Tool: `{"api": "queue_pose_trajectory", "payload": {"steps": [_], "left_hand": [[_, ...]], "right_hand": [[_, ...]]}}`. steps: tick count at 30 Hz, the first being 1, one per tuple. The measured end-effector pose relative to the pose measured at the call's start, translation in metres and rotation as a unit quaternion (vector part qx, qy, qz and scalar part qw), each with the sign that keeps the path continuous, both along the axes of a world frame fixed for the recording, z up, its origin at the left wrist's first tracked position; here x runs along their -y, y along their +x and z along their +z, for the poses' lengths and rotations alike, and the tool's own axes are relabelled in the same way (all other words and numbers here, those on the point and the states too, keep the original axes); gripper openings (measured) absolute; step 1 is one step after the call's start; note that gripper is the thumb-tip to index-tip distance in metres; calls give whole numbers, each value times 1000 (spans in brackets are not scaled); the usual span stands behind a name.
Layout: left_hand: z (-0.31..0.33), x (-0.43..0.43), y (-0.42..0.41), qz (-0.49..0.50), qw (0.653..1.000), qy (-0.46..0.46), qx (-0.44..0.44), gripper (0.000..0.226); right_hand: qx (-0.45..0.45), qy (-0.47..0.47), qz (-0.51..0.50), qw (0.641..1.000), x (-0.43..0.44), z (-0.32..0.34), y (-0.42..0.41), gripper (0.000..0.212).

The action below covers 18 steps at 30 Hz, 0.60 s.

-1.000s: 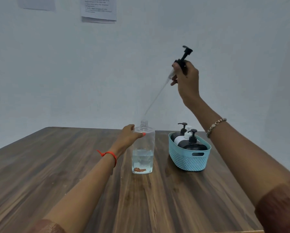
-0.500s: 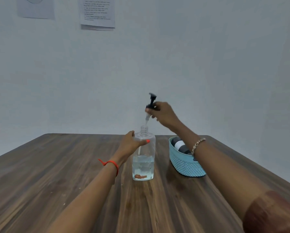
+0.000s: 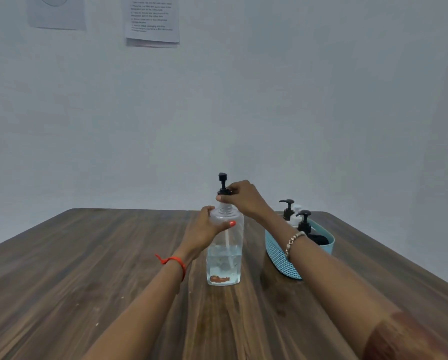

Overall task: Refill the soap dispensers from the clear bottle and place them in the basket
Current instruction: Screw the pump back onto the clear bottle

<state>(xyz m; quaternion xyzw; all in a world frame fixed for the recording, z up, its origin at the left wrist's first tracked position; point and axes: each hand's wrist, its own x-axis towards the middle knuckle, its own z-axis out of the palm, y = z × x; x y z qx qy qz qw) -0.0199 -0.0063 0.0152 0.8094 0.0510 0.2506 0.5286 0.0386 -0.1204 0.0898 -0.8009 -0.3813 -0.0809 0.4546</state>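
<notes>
Seating the pump head onto the neck of the clear bottle looks to be the step in hand. Head view, the only one I have: left hand is wrapped around the bottle's shoulder, thumb across the front face, fingers curled behind, steadying it upright on the wooden table. Right hand pinches the black collar of the pump between thumb and fingertips, closed tight on it; the dip tube runs down inside the bottle into the liquid, which fills roughly the lower third. Collar sits at the threads, but I cannot tell whether it has caught them. Blue basket stands just beside the bottle to its right, with two black-pump dispensers upright in it. My judgement for doing this well: keep the collar square to the neck, turn it gently until the thread bites, hold the body firm against the twist so it neither rotates nor tips toward the basket.
</notes>
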Motion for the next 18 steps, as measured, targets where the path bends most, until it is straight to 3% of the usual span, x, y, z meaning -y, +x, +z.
{"api": "queue_pose_trajectory", "payload": {"steps": [4,8,13,15,18], "left_hand": [[-1,2,-1,-39,998,-47,4,69],[-1,4,-1,-56,996,-65,8,61],[-1,3,-1,-52,996,-67,5,70],[-2,2,1,-52,996,-66,0,72],[-3,2,2,-55,997,-60,-2,69]], "right_hand": [[4,84,-26,996,-4,-19,4,22],[15,125,-65,990,-11,-26,3,30],[-1,136,-64,989,-10,-30,-1,51],[-45,160,-49,985,-6,-31,0,44],[-127,208,4,970,-1,-25,1,13]]}}
